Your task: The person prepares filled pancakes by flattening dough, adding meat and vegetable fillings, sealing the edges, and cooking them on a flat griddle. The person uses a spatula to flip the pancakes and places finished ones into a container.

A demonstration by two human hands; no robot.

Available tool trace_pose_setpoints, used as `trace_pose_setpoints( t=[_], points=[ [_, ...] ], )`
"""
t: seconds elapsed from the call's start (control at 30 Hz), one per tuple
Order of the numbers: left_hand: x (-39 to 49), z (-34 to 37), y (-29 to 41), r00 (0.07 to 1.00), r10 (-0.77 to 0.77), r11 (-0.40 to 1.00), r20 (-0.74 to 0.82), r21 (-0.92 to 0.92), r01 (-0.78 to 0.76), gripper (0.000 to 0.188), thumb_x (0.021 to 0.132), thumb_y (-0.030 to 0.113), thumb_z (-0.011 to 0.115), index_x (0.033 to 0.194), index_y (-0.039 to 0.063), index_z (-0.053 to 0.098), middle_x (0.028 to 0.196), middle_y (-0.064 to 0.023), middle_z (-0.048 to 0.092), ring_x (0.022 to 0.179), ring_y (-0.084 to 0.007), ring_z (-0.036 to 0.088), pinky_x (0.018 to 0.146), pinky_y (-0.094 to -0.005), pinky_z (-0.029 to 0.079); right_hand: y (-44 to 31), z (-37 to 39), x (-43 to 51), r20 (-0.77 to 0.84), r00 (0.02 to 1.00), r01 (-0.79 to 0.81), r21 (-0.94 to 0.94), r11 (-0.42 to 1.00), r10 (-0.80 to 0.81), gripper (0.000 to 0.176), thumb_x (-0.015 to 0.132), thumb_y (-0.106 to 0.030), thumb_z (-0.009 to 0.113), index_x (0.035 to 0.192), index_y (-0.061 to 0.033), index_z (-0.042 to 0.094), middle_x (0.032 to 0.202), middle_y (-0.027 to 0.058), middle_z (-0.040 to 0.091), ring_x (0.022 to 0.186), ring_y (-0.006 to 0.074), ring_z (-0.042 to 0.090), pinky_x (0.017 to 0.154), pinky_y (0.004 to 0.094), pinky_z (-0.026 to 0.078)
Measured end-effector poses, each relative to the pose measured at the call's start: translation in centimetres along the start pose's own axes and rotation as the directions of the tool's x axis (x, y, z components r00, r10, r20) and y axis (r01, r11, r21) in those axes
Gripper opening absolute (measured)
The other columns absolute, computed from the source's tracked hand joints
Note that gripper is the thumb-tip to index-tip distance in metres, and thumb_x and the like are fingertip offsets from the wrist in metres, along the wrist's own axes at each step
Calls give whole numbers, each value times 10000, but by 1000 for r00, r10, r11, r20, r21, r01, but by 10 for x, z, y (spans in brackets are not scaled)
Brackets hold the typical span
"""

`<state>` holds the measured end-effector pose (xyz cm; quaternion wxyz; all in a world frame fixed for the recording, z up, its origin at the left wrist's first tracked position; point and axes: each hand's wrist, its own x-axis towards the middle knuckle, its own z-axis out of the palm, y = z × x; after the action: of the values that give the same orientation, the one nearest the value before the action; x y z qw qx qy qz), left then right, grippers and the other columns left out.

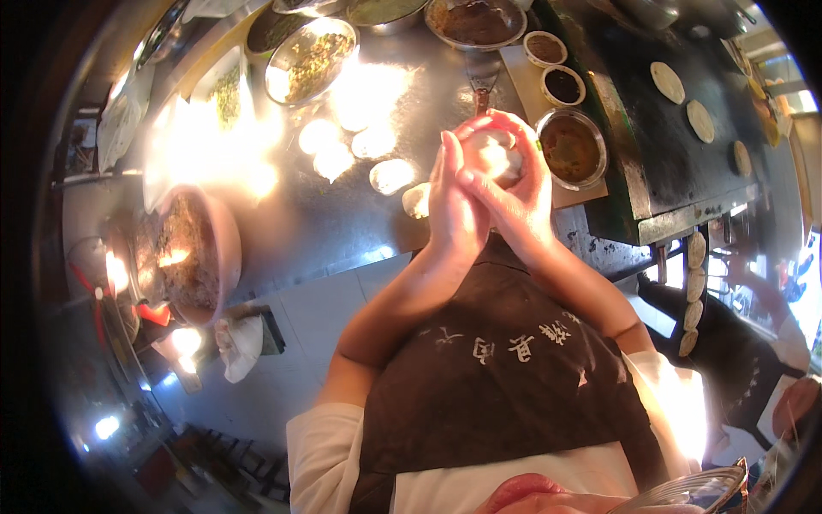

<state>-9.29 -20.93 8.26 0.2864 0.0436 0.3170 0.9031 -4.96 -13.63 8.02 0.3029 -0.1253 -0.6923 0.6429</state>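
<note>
Both my hands cup a pale ball of dough (493, 154) above the metal worktop. My left hand (457, 193) closes around its left side, and my right hand (523, 186) wraps the other side, thumb over my left hand. Several more dough balls (392, 176) lie on the worktop to the left of my hands, some washed out by glare. Just beyond my fingers, a scraper with a wooden handle (481, 99) rests on the worktop.
Bowls of filling (314, 64) and a dark paste (476, 22) stand at the back. Sauce tubs (573, 149) sit at the right, beside a griddle (661, 141) with flat dough rounds (700, 121). A pink basin (225, 250) is at the left. A co-worker (725, 347) stands at the right.
</note>
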Motion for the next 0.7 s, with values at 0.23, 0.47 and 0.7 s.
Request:
trace_pose_setpoints(
  t=[0.23,0.47,0.7],
  points=[
    [17,-9,13,934,-285,909,216,-248,335,521,1031,444,379,1354,43,460,1257,-114,553,1202,-244,529,1030,-391,422,-7,-25,29,257,909,335,19,942,-328,497,738,-160,820,1155,21,619,1166,164,593,1061,255,582,917,365,473],
    [1,3,-2,994,-44,999,101,-6,45,516,1022,384,415,1362,0,469,1300,-105,518,1225,-230,479,1033,-374,385,-3,-7,-1,-29,983,179,-48,983,-181,678,712,-156,844,1268,9,492,1237,132,552,1191,226,509,1039,369,392],
    [13,9,29,933,-347,938,99,6,348,552,1045,473,322,1405,71,436,1349,-93,506,1249,-219,487,1069,-374,390,-16,-24,31,181,909,383,-8,924,-376,314,760,-98,762,1041,3,665,997,112,632,885,213,592,797,312,484]
  ],
)
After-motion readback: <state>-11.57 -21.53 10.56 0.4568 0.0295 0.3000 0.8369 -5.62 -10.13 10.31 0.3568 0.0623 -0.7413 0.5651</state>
